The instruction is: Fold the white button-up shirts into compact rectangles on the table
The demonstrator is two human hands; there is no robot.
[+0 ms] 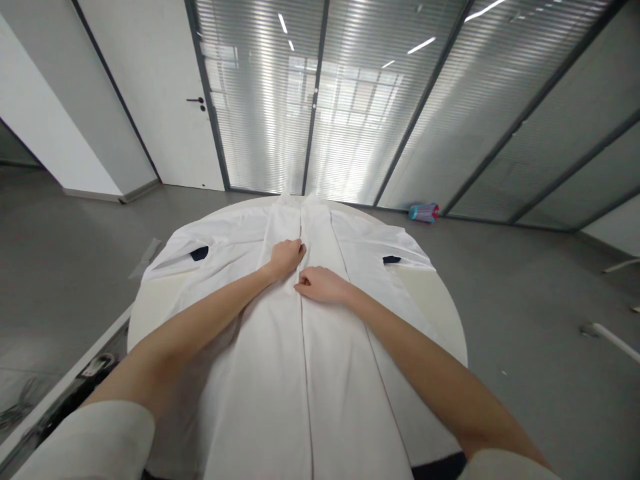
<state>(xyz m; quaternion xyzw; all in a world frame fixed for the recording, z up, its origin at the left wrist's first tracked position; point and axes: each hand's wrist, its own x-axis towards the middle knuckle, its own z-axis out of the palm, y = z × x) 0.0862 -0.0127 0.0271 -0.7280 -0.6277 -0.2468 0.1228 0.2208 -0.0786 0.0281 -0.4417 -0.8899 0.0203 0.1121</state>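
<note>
A long white short-sleeved garment lies spread over a round table, its lower part reaching toward me. A seam or opening edge runs down its middle. My left hand is closed at this middle line, fingers curled in the cloth. Slightly nearer and to the right, my right hand is also closed, its fingertips pinching the same edge. What lies between the fingers is mostly hidden. Dark patches show at both sleeve openings.
The white round table shows its rim on both sides. Beyond it stand a glass partition with blinds and a white door. A blue and red packet lies on the floor. White metal legs are at right.
</note>
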